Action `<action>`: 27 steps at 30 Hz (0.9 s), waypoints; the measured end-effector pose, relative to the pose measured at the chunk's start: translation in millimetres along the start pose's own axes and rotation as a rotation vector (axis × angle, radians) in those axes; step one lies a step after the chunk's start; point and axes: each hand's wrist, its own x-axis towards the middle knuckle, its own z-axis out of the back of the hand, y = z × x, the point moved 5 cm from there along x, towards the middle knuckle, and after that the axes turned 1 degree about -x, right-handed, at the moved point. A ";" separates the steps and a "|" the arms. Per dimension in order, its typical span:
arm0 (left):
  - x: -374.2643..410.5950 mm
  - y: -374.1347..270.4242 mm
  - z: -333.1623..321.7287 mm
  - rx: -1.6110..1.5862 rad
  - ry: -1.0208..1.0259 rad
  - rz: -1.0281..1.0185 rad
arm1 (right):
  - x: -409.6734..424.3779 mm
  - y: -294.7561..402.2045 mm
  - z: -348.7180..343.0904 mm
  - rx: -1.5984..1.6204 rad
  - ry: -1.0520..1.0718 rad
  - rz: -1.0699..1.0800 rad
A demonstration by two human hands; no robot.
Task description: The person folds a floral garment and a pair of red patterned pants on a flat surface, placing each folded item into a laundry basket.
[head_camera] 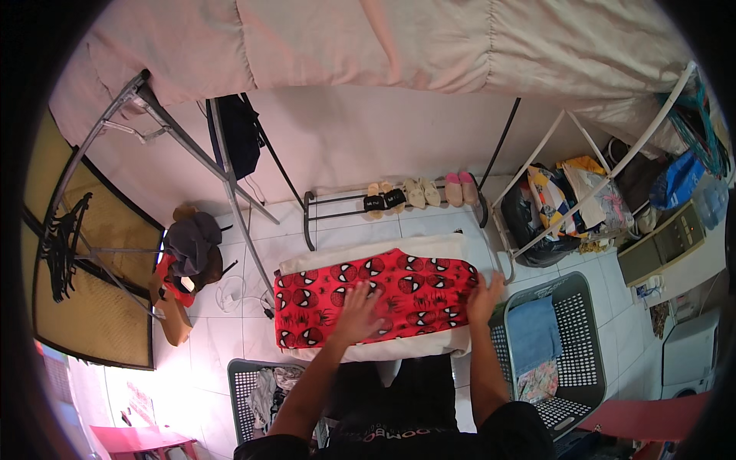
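Note:
A red garment or cloth printed with masked superhero heads and black spiders (pixel 402 299) lies spread out in front of me. It rests on a narrow surface covered with cream fabric (pixel 397 349), which shows along both long sides. My left hand (pixel 357 315) is flat on the red cloth near its middle, fingers spread. At the cloth's right end is my right hand (pixel 485 297), slightly blurred, with its fingers apart and the thumb side against the edge. No held object shows in either hand.
To the right stands a grey laundry basket (pixel 581 345) with folded blue cloth (pixel 533 333). Another basket (pixel 241 397) with crumpled clothes is at lower left. Beyond the board, a rack (pixel 339 217) holds several pairs of footwear. Metal frame legs (pixel 230 167) and a cable (pixel 230 299) lie leftward.

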 end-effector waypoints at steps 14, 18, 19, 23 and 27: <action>19.9 -60.1 -58.4 0.164 0.184 -0.283 | -64.4 28.2 34.9 0.198 0.540 0.444; 19.7 -55.4 -58.0 0.160 0.230 -0.292 | -66.6 16.5 47.4 0.143 0.614 0.383; 26.3 -55.1 -58.6 0.114 0.236 -0.270 | -59.9 12.8 42.7 0.142 0.585 0.336; 49.0 -23.5 -59.9 0.073 0.099 -0.110 | -20.7 53.1 5.1 0.218 0.446 0.352; 67.3 -24.0 -60.1 0.134 0.039 -0.037 | 6.1 51.9 -33.3 -0.019 0.415 0.477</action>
